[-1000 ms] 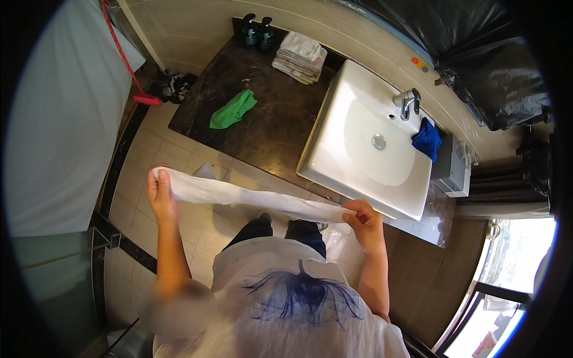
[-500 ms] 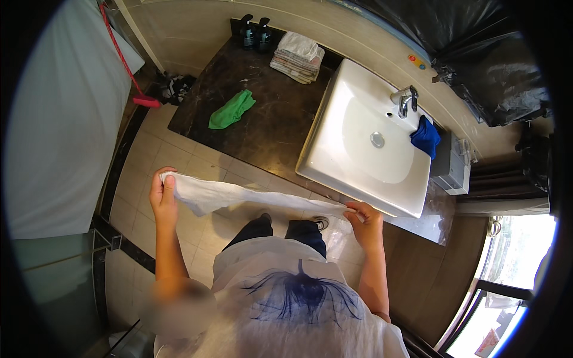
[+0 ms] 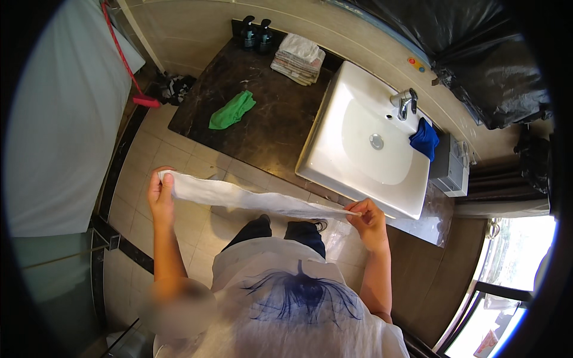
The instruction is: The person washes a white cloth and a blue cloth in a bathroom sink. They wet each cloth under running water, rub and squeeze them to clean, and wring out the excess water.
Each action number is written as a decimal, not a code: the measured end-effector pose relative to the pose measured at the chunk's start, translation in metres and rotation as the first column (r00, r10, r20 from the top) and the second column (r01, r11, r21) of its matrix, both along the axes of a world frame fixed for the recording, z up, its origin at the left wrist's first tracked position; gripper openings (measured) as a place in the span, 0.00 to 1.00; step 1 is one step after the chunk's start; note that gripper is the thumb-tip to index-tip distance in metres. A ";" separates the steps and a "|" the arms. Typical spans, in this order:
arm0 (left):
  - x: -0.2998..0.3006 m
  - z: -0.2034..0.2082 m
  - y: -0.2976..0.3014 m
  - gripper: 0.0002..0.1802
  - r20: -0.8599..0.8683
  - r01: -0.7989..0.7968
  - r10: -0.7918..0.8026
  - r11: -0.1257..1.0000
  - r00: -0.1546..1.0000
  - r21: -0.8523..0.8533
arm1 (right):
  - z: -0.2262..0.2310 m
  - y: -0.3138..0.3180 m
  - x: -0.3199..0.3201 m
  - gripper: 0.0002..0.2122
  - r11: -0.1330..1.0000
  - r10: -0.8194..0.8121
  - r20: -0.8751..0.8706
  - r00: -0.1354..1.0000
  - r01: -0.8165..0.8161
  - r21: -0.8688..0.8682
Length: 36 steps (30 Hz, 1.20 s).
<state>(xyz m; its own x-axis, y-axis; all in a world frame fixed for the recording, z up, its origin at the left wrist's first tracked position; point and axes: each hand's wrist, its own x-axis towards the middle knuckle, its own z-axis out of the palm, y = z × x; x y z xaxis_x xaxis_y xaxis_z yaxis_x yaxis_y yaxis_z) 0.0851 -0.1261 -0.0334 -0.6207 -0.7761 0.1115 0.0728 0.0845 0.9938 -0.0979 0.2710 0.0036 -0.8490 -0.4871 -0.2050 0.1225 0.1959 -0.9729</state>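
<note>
A white towel hangs stretched lengthwise between my two hands, in front of my body and above the tiled floor. My left hand pinches one end, thumb on top. The opposite end is gripped between the thumb and fingers of my right hand, close to the front of the sink. On the dark stone counter beyond the towel lies a crumpled green cloth. Farther back is a folded stack of towels.
A white sink with a chrome faucet sits at the counter's right. A blue cloth rests by the faucet, beside a grey box. Two dark pump bottles stand at the back left. A red broom leans left.
My hands have drawn slightly farther apart, the right one moving a little to the right. The towel has straightened, and its drooping left part now forms a more even band.
</note>
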 end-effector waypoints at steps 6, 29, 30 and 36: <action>-0.020 -0.004 0.022 0.12 0.137 -0.008 0.022 0.995 0.990 -0.102 | -0.009 -0.011 -0.012 0.10 0.988 -0.133 0.349 0.927 0.152 -0.028; -0.058 0.042 0.136 0.36 0.068 0.624 -0.657 0.671 0.751 -0.401 | 0.014 -0.091 0.040 0.23 0.850 0.448 0.120 0.886 -0.380 -0.363; -0.057 0.041 0.139 0.35 0.080 0.593 -0.622 0.689 0.779 -0.417 | 0.016 -0.091 0.041 0.23 0.853 0.444 0.142 0.885 -0.369 -0.369; -0.059 0.035 0.146 0.31 0.100 0.453 -0.469 0.745 0.878 -0.489 | 0.024 -0.096 0.044 0.18 0.899 0.388 0.038 0.921 -0.369 -0.236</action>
